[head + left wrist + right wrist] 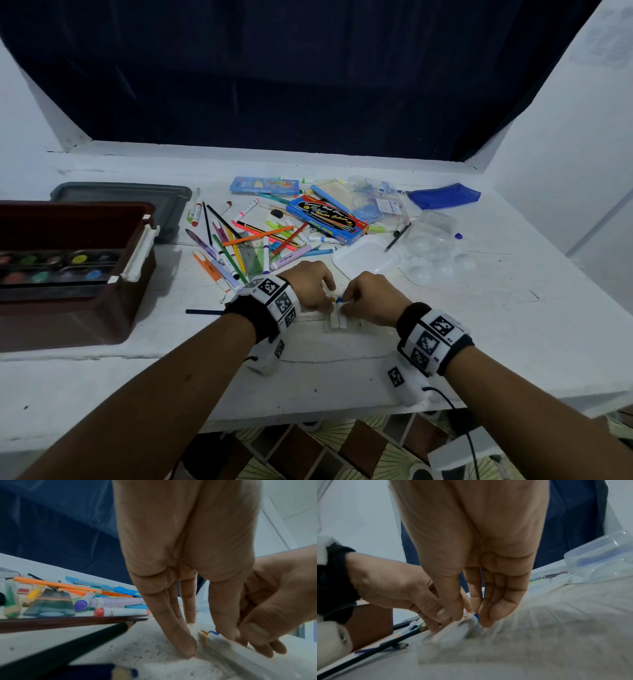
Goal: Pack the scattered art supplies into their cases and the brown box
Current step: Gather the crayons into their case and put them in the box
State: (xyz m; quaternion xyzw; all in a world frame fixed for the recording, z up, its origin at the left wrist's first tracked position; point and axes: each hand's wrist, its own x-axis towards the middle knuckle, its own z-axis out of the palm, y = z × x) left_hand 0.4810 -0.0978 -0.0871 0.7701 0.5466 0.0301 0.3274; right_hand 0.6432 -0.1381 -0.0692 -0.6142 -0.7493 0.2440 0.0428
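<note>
Two white markers [337, 313], one orange-tipped and one blue-tipped [213, 633], lie side by side in a flat clear case [352, 327] at the table's front centre. My left hand [329, 295] stands over them, straight fingers [187, 647] pressing down beside the orange-tipped marker. My right hand [346, 300] pinches the blue-tipped marker [476, 616] between thumb and fingers. The brown box [68, 318] sits at the left, a watercolour palette [58, 267] inside. Loose pens and pencils [246, 240] lie scattered behind my hands.
A grey lid [137, 195] lies behind the brown box. Farther back are a water colour box [325, 219], a coloured pencil box [263, 186], a blue pouch [442, 195], a white tray [366, 257] and clear plastic containers [431, 233]. A dark pencil [203, 311] lies left of my wrist.
</note>
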